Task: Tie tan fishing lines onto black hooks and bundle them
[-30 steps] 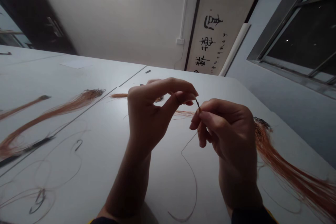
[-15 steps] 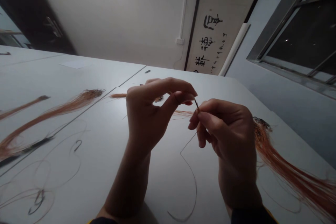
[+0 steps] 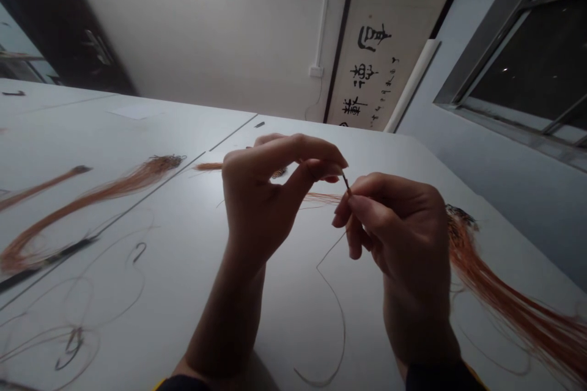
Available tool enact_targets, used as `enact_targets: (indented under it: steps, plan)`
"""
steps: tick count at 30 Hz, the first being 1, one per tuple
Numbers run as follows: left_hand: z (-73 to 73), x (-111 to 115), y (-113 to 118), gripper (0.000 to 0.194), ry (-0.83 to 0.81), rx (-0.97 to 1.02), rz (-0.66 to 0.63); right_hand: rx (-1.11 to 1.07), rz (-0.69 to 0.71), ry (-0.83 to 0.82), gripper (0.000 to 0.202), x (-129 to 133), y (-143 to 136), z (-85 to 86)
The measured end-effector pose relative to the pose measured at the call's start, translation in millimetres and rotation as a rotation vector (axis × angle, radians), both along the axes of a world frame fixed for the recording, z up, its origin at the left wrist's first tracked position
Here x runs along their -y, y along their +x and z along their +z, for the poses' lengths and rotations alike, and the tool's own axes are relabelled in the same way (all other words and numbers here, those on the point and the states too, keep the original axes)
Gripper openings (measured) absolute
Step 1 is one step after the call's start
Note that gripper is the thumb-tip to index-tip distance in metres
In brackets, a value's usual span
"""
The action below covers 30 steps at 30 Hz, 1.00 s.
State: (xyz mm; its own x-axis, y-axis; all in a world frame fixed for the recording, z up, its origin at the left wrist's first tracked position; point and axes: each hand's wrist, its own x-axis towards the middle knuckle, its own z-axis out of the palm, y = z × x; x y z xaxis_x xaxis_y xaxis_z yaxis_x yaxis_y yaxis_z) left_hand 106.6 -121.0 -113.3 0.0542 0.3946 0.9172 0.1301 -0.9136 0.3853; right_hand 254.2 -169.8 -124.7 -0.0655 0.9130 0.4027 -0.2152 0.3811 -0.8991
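Fishing hook [image 3: 345,181] sits pinched between the two hands, held up above the white table [image 3: 293,293]. Only its dark little shank shows, between the fingertips. The right hand [image 3: 394,226] grips the hook's lower part with thumb and first finger, closed tight on it. The left hand [image 3: 270,195] has its thumb and fingers curled together right at the top of the hook; it seems to be pinching something very fine there, but I cannot tell what.

A thin line [image 3: 334,305] hangs down from the hook, below the right hand, and loops on the table. I think the tying is part way done, because the line is already joined at the hook, but the fingers are busy at it, so the knot looks not finished.

Left of the hook, other hooks with line lie on the table: one [image 3: 139,252] with a clear curl, and one [image 3: 71,347] closer to the near edge. Long orange thread bundles lie left of the hook [image 3: 92,195] and right of it [image 3: 504,299].

Under the hook the table is bare, so there is room to move. The table's far edge lies behind the hook, and its right edge, past the orange bundle, is not far away.
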Motion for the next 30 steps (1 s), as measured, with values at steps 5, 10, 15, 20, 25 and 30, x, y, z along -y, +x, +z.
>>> enact_targets:
  steps: [5,10,15,20,25,30]
  plan:
    - [0.7,-0.3,0.8,0.018,0.031,-0.006,0.008,0.043,-0.028,-0.006,0.02,0.6,-0.6,0.9]
    - [0.6,-2.2,-0.9,0.023,0.071,-0.019,0.0,0.039,-0.028,0.006,0.019,-0.4,-1.3,0.3]
    - [0.5,-4.3,-1.6,0.02,0.085,-0.016,-0.021,0.047,-0.011,0.014,0.019,-1.1,-0.3,-0.4]
    - [0.5,-3.7,-0.1,0.021,0.08,-0.01,-0.022,0.032,0.007,0.012,0.019,0.2,0.0,0.1]
    - [0.0,-1.8,1.1,0.024,0.067,0.002,0.034,0.046,0.013,0.006,0.02,0.6,-0.2,1.3]
    - [0.4,-2.9,-0.6,0.023,0.117,-0.009,0.039,0.052,0.014,0.021,0.02,0.3,0.4,1.5]
